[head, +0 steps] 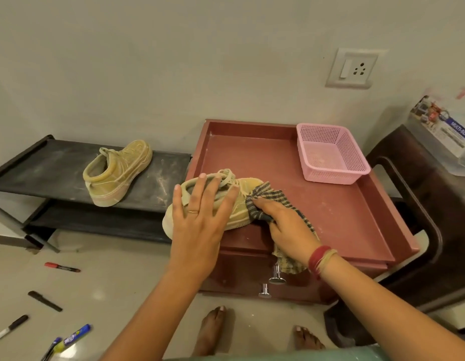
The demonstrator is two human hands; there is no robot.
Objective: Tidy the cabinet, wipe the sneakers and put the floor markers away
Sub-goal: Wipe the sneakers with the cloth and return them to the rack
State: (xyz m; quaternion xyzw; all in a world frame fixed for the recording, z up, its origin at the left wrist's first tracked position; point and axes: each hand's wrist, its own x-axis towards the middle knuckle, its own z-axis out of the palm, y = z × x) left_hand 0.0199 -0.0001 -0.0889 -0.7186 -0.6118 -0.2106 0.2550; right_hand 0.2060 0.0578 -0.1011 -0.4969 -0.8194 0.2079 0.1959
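Note:
A tan sneaker (248, 187) lies on the front left of the reddish cabinet top (338, 212). My left hand (200, 212) rests flat on it with fingers spread. My right hand (283, 225) grips a dark checked cloth (265, 196) bunched against the sneaker's side. The second tan sneaker (117, 173) stands on the black shoe rack (49, 168) to the left. Several markers lie on the floor at the lower left: a red one (62, 267), a black one (44, 300), a white-and-black one (10, 328) and a blue-and-yellow one (74, 337).
A pink mesh basket (330, 152) sits at the cabinet's back right. Two chrome knobs (275, 276) stick out of the cabinet front. A dark stool (419, 204) with a clear plastic box (445, 131) stands on the right. My bare feet (213, 327) are below.

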